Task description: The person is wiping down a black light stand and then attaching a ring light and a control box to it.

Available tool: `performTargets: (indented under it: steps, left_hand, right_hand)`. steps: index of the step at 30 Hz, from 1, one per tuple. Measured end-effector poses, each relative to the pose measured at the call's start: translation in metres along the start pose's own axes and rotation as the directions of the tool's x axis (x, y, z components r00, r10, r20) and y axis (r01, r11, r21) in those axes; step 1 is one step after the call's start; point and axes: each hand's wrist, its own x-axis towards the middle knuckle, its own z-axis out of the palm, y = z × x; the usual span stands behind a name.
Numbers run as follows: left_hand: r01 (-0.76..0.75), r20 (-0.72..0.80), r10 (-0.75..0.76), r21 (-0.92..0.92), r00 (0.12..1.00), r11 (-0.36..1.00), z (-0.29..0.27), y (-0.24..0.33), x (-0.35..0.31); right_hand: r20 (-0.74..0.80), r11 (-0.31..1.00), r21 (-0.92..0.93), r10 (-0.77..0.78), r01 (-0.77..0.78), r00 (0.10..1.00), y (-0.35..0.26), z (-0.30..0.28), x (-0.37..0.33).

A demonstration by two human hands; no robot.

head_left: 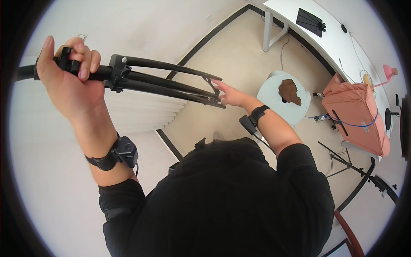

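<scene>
A black tripod stand (162, 83) is held up sideways in front of me, its legs folded close together and pointing right. My left hand (75, 79) is closed round its tube beside a black clamp knob (65, 58), thumb pointing up. At the leg ends, my right hand (231, 95) has its fingers round the feet and braces, with the fingertips partly hidden by the legs. The upper tube (25, 73) runs off past the left rim. A black strapped device sits on each forearm.
A round pale stool (266, 92) carries a crumpled brown item (290, 92). Behind it stands a white desk (329, 43) with a black panel (311, 22). On the right are a pink fabric-covered piece (355, 115) and another black stand (342, 160). A pale curtain (145, 109) hangs at left.
</scene>
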Motion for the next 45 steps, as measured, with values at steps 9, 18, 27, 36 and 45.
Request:
performTargets:
  steps: [9,18,27,36,45]
  left_hand:
    - [-0.003,-0.036,0.002,-0.017,0.999,1.0,-0.003,-0.01,0.012]
    - [0.024,-0.001,-0.024,-0.035,1.0,0.999,-0.013,0.006,0.009]
    - [0.053,0.148,-0.042,-0.072,0.988,0.996,-0.02,0.004,0.02]
    - [0.025,-0.003,-0.025,0.018,1.0,1.0,-0.024,-0.002,0.03]
    - [0.08,0.024,-0.08,-0.018,0.997,0.997,-0.008,-0.023,-0.005]
  right_hand:
    - [-0.076,0.952,-0.207,-0.247,0.227,0.966,0.046,-0.02,-0.004]
    - [-0.051,0.649,-0.711,-0.434,0.273,0.899,0.016,0.001,-0.015]
    - [-0.022,0.536,-0.819,-0.388,0.206,0.921,0.016,0.0,-0.015]
    - [-0.201,0.564,-0.814,-0.495,0.137,0.845,-0.041,0.022,-0.042]
    - [-0.059,0.214,-0.688,-0.969,0.694,0.24,-0.303,0.136,-0.077]
